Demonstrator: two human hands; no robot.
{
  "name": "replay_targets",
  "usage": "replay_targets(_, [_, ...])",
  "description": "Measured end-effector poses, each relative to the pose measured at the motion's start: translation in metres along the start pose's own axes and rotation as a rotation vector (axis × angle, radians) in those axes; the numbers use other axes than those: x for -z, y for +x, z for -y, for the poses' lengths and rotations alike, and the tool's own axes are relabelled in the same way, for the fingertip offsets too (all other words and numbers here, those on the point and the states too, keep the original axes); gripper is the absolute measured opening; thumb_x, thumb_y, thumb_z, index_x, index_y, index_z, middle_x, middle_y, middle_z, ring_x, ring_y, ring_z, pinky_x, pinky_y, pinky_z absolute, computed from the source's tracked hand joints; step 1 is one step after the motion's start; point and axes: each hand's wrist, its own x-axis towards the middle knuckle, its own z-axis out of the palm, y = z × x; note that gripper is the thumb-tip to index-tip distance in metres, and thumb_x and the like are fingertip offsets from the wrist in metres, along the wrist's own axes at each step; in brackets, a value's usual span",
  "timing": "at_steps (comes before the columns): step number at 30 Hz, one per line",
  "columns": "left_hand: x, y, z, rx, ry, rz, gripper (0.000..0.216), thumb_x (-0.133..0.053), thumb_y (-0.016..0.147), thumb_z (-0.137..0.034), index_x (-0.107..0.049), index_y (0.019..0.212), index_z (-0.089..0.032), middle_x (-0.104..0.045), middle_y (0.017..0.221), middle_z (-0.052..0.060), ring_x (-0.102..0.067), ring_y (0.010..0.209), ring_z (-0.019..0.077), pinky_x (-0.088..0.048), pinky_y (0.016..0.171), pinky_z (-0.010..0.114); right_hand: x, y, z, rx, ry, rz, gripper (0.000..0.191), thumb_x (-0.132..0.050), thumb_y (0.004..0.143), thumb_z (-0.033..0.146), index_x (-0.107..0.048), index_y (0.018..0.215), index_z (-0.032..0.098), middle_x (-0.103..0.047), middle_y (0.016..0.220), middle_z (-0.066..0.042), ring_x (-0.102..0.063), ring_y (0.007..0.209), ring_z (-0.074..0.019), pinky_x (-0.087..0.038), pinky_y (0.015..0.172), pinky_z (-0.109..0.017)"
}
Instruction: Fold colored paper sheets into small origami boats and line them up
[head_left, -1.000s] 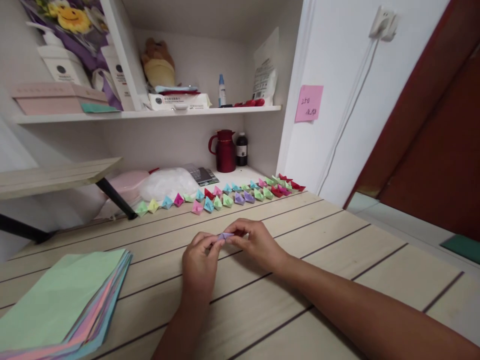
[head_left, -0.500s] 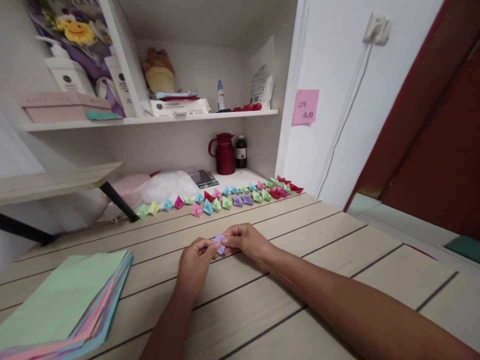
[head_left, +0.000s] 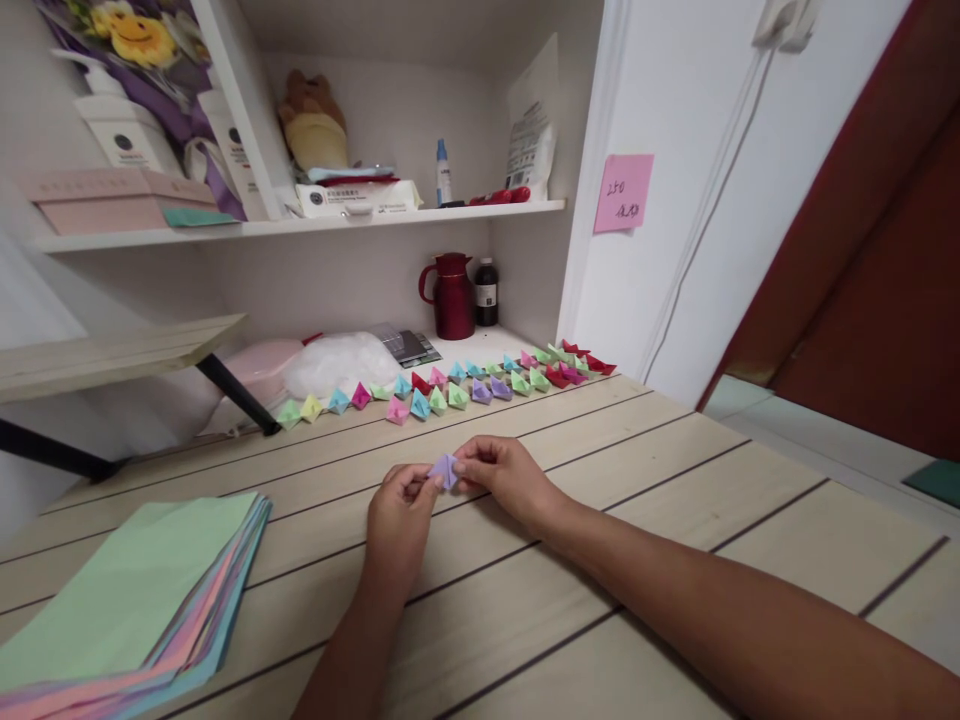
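Observation:
A small purple folded paper piece [head_left: 444, 470] is pinched between both hands just above the wooden table [head_left: 675, 480]. My left hand [head_left: 400, 520] grips its left side with thumb and fingers closed. My right hand [head_left: 501, 477] pinches its right side, fingers curled. Beyond the hands, a long row of small folded paper boats [head_left: 450, 385] in green, yellow, blue, pink, purple and red runs along the table's far edge.
A stack of coloured paper sheets [head_left: 127, 600], green on top, lies at the near left. A red jug [head_left: 451, 295], a dark bottle [head_left: 486, 292], a plastic bag [head_left: 337, 365] and a pink lid sit behind the boats. Shelves above hold bottles and boxes.
The purple piece has turned from a flat pointed shape to a more upright one between my fingers. Both hands stayed in roughly the same spot on the table.

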Motion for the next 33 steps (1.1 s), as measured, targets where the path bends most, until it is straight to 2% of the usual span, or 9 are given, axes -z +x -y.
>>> replay_targets(3, [-0.001, -0.001, -0.002, 0.035, -0.063, 0.008, 0.023, -0.071, 0.066, -0.030, -0.070, 0.085, -0.017, -0.069, 0.070, 0.002, -0.063, 0.067, 0.0166, -0.049, 0.066, 0.027, 0.005, 0.002, 0.004, -0.189, 0.260, -0.018, 0.018, -0.078, 0.069, 0.025, -0.066, 0.074, 0.013, -0.065, 0.059, -0.001, -0.059, 0.053, -0.0094, -0.046, 0.056, -0.021])
replay_targets(6, [-0.003, -0.004, -0.006, 0.043, -0.109, 0.009, 0.020, -0.070, 0.068, -0.031, -0.070, 0.081, -0.017, -0.068, 0.066, 0.002, -0.061, 0.062, 0.0144, -0.049, 0.063, 0.025, 0.010, 0.003, 0.008, -0.286, 0.422, 0.016, 0.014, -0.076, 0.073, 0.020, -0.063, 0.075, 0.014, -0.065, 0.060, 0.000, -0.061, 0.055, -0.0088, -0.050, 0.059, -0.021])
replay_targets(16, [-0.011, -0.009, -0.010, -0.017, -0.144, -0.017, 0.016, -0.071, 0.069, -0.031, -0.072, 0.076, -0.017, -0.069, 0.076, 0.003, -0.062, 0.064, 0.0144, -0.050, 0.064, 0.025, 0.005, -0.001, 0.008, -0.356, 0.491, 0.051, 0.016, -0.076, 0.072, 0.018, -0.060, 0.075, 0.015, -0.065, 0.061, 0.001, -0.062, 0.056, -0.0092, -0.051, 0.063, -0.022])
replay_targets(18, [-0.010, -0.009, -0.007, -0.016, -0.133, -0.044, 0.017, -0.070, 0.071, -0.032, -0.071, 0.079, -0.017, -0.068, 0.077, 0.003, -0.062, 0.066, 0.0145, -0.050, 0.066, 0.025, 0.003, -0.002, 0.009, -0.288, 0.398, 0.016, 0.017, -0.077, 0.071, 0.023, -0.062, 0.075, 0.015, -0.064, 0.061, 0.000, -0.059, 0.055, -0.0088, -0.048, 0.060, -0.022])
replay_targets(20, [-0.008, -0.007, -0.002, -0.019, -0.108, -0.099, 0.020, -0.069, 0.073, -0.032, -0.070, 0.087, -0.018, -0.067, 0.080, 0.003, -0.063, 0.069, 0.0149, -0.050, 0.069, 0.026, 0.002, -0.003, 0.010, -0.150, 0.223, -0.030, 0.018, -0.076, 0.071, 0.029, -0.065, 0.075, 0.015, -0.063, 0.062, 0.000, -0.056, 0.056, -0.0090, -0.045, 0.058, -0.022])
replay_targets(23, [-0.004, -0.003, 0.005, -0.079, -0.008, -0.205, 0.024, -0.066, 0.075, -0.031, -0.069, 0.095, -0.018, -0.065, 0.092, 0.005, -0.063, 0.077, 0.0165, -0.051, 0.075, 0.030, 0.001, -0.004, 0.010, 0.103, -0.076, -0.038, 0.016, -0.072, 0.074, 0.032, -0.068, 0.078, 0.017, -0.064, 0.069, 0.000, -0.055, 0.065, -0.0123, -0.044, 0.064, -0.025])
replay_targets(26, [-0.001, 0.000, 0.007, -0.131, 0.058, -0.259, 0.019, -0.063, 0.076, -0.029, -0.070, 0.090, -0.018, -0.061, 0.102, 0.008, -0.063, 0.084, 0.0183, -0.052, 0.081, 0.033, 0.002, -0.006, 0.009, 0.282, -0.339, -0.029, 0.012, -0.067, 0.078, 0.030, -0.071, 0.079, 0.019, -0.065, 0.079, -0.002, -0.057, 0.075, -0.0158, -0.045, 0.072, -0.029])
replay_targets(29, [0.000, -0.001, 0.004, -0.144, 0.074, -0.263, 0.015, -0.063, 0.075, -0.025, -0.071, 0.086, -0.019, -0.060, 0.101, 0.008, -0.063, 0.090, 0.0203, -0.050, 0.088, 0.035, 0.002, -0.007, 0.007, 0.374, -0.520, -0.037, 0.009, -0.064, 0.081, 0.027, -0.072, 0.080, 0.022, -0.065, 0.088, -0.004, -0.058, 0.080, -0.0172, -0.046, 0.074, -0.030])
replay_targets(33, [-0.002, -0.003, 0.000, -0.172, 0.098, -0.232, 0.013, -0.063, 0.075, -0.024, -0.072, 0.083, -0.020, -0.064, 0.098, 0.007, -0.062, 0.096, 0.0222, -0.047, 0.093, 0.036, 0.002, -0.007, 0.006, 0.385, -0.568, -0.060, 0.009, -0.064, 0.082, 0.024, -0.072, 0.080, 0.022, -0.065, 0.088, -0.004, -0.058, 0.079, -0.0168, -0.046, 0.072, -0.030])
